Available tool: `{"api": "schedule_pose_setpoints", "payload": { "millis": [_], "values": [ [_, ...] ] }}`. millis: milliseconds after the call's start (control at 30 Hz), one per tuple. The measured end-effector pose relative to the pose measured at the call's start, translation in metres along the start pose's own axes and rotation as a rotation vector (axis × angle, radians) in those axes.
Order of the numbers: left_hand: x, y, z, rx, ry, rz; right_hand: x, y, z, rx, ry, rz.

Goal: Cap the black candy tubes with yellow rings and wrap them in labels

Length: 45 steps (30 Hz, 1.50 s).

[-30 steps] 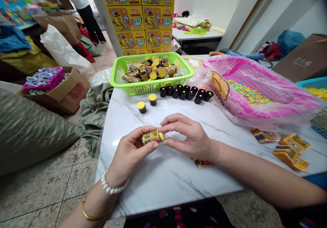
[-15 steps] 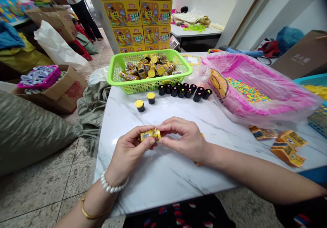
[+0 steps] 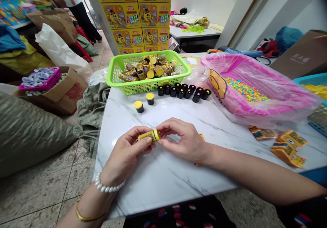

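Observation:
My left hand (image 3: 124, 151) holds a small yellow-wrapped bottle (image 3: 149, 136) by its body, over the white marble table (image 3: 158, 183). My right hand (image 3: 184, 141) pinches the bottle's yellow-capped end with its fingertips. Two black bottles with yellow caps (image 3: 144, 102) stand just beyond my hands. Farther on is a row of several black bottles (image 3: 181, 92) with dark tops. A green plastic basket (image 3: 143, 89) holds a heap of yellow-wrapped bottles. Part of a printed wrapper (image 3: 201, 137) shows behind my right hand.
On the table's right stand a pink basket (image 3: 251, 92) of candy beads in clear plastic and loose yellow packets (image 3: 287, 153). Stacked yellow cartons (image 3: 133, 17) rise behind. Sacks (image 3: 30, 136) and a cardboard box (image 3: 66, 92) sit on the floor at left. A person (image 3: 79, 6) stands far back.
The bottle has rotated in my fingers, and its capped end now tilts up to the right. My hands stay close together, and the view has shifted slightly.

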<state>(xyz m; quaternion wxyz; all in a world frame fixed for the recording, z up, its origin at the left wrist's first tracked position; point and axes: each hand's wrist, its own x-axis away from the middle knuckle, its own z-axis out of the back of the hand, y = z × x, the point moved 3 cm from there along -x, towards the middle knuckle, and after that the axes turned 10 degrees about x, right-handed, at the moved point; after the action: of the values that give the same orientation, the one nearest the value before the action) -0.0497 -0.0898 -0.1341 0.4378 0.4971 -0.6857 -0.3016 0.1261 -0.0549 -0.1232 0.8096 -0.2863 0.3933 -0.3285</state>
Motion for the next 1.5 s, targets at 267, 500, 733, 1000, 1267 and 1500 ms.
{"api": "schedule_pose_setpoints", "payload": {
  "millis": [267, 500, 733, 1000, 1267, 1500],
  "values": [
    [0.002, 0.003, -0.005, -0.183, -0.077, -0.183, 0.003, 0.008, -0.007, -0.278, -0.1, -0.427],
    [0.006, 0.007, -0.005, -0.412, -0.102, -0.356, 0.006, 0.006, -0.004, -0.284, -0.107, -0.304],
    [0.01, 0.009, -0.008, -0.627, -0.201, -0.567, 0.006, 0.008, -0.015, -0.612, -0.256, -0.72],
    [0.004, 0.004, 0.0, -0.243, -0.042, -0.173, 0.004, 0.005, -0.004, -0.139, -0.063, -0.214],
    [0.003, 0.003, -0.003, -0.256, 0.015, -0.138, 0.002, 0.012, -0.009, -0.379, -0.148, -0.61],
    [0.004, 0.004, -0.004, -0.252, -0.006, -0.106, 0.008, 0.007, -0.017, -0.563, -0.257, -0.711]
  ]
}}
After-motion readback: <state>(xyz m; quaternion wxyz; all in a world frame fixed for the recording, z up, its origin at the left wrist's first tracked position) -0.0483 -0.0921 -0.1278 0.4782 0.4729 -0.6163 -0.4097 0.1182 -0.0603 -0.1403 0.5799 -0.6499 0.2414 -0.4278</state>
